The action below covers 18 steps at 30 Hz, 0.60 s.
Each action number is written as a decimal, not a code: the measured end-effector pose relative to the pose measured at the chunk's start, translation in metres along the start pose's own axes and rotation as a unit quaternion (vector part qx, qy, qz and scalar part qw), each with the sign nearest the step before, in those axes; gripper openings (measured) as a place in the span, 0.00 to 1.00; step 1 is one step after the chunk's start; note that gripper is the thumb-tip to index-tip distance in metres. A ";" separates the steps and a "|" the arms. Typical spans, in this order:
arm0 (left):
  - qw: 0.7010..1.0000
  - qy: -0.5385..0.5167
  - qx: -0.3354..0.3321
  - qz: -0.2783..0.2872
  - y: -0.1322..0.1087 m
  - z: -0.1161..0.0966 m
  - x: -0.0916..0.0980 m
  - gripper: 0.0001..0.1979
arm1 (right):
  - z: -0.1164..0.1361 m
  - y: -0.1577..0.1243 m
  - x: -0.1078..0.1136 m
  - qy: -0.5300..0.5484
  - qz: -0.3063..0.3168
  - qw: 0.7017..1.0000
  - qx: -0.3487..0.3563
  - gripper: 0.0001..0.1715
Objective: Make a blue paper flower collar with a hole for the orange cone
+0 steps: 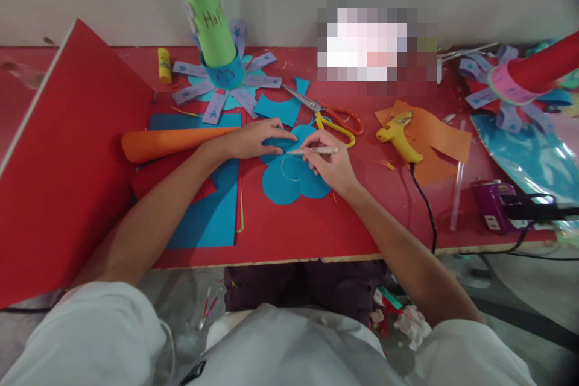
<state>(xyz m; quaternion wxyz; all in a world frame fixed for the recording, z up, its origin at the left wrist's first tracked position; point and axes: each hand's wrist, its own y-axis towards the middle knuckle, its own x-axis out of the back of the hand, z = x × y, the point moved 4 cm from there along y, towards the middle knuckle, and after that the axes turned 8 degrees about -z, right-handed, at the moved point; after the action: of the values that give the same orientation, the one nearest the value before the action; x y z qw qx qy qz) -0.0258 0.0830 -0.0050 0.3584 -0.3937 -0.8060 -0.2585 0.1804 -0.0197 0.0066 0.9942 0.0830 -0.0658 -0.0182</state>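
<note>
A blue flower-shaped paper cutout (281, 184) with rounded petals lies on the red table in front of me. My left hand (260, 137) rests on its upper left part, thumb and fingers apart, pressing on the paper. In my right hand (326, 160) is a pale pencil (324, 150), pinched between thumb and fingers, its tip touching the paper near the flower's middle. A thin light curved line shows there, partly round. Just beyond the flower lie scissors (335, 117) with orange and yellow handles, blades apart, beside a blue paper scrap (278, 110).
A yellow glue gun (400, 136) rests on orange paper (446, 142), its cord running over the table edge. Rolled orange paper (176, 142) and blue sheets (203, 217) lie left. A green paper tube (205, 12) stands behind, near a glue stick (164, 66). A purple power box (491, 208) sits right.
</note>
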 end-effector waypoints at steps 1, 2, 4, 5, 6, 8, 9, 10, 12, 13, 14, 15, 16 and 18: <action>1.000 0.001 0.000 0.000 0.000 0.000 0.000 0.33 | 0.000 0.000 -0.002 -0.009 0.008 1.000 0.014 0.10; 1.000 0.001 0.000 0.000 0.000 0.000 0.000 0.32 | 0.000 -0.001 -0.002 -0.018 0.010 1.000 0.023 0.08; 1.000 -0.005 0.000 -0.003 0.000 0.000 0.000 0.30 | -0.002 0.000 0.000 -0.030 -0.005 0.999 0.032 0.05; 1.000 -0.009 -0.001 -0.005 0.000 -0.001 0.000 0.29 | -0.002 0.000 0.003 -0.035 -0.016 0.999 0.033 0.06; 1.000 -0.013 -0.002 -0.005 0.000 -0.001 0.000 0.28 | -0.003 0.001 0.006 -0.041 -0.026 0.998 0.034 0.07; 1.000 -0.016 -0.008 -0.001 0.000 -0.002 0.000 0.25 | -0.004 0.004 0.014 -0.053 -0.037 0.997 0.034 0.08; 1.000 -0.014 -0.012 0.002 0.000 -0.002 0.000 0.24 | -0.004 0.006 0.017 -0.057 -0.038 0.997 0.033 0.09; 1.000 -0.012 -0.015 0.004 0.000 -0.003 0.001 0.23 | -0.005 0.009 0.021 -0.060 -0.038 0.997 0.031 0.10; 1.000 -0.006 -0.020 0.000 0.000 -0.003 0.002 0.21 | -0.007 0.013 0.027 -0.056 -0.030 0.998 0.020 0.12; 1.000 -0.003 -0.021 -0.002 0.000 -0.003 0.002 0.21 | -0.008 0.015 0.028 -0.050 -0.026 0.998 0.015 0.12; 1.000 -0.001 -0.022 -0.004 0.000 -0.003 0.002 0.20 | -0.010 0.017 0.029 -0.045 -0.020 0.999 0.009 0.13; 1.000 0.000 -0.023 -0.006 0.000 -0.004 0.001 0.20 | -0.011 0.018 0.029 -0.042 -0.017 0.999 0.005 0.14; 1.000 0.002 -0.023 -0.008 0.000 -0.004 0.001 0.20 | -0.012 0.018 0.029 -0.042 -0.014 0.999 0.001 0.14; 1.000 0.003 -0.022 -0.018 0.000 -0.004 0.000 0.19 | -0.014 0.018 0.028 -0.049 -0.013 0.999 -0.004 0.14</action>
<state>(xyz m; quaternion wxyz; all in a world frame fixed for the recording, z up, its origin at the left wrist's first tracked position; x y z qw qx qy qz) -0.0245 0.0798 -0.0028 0.3475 -0.3865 -0.8057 -0.2840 0.2104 -0.0007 -0.0004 0.9897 0.0793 -0.1136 -0.0351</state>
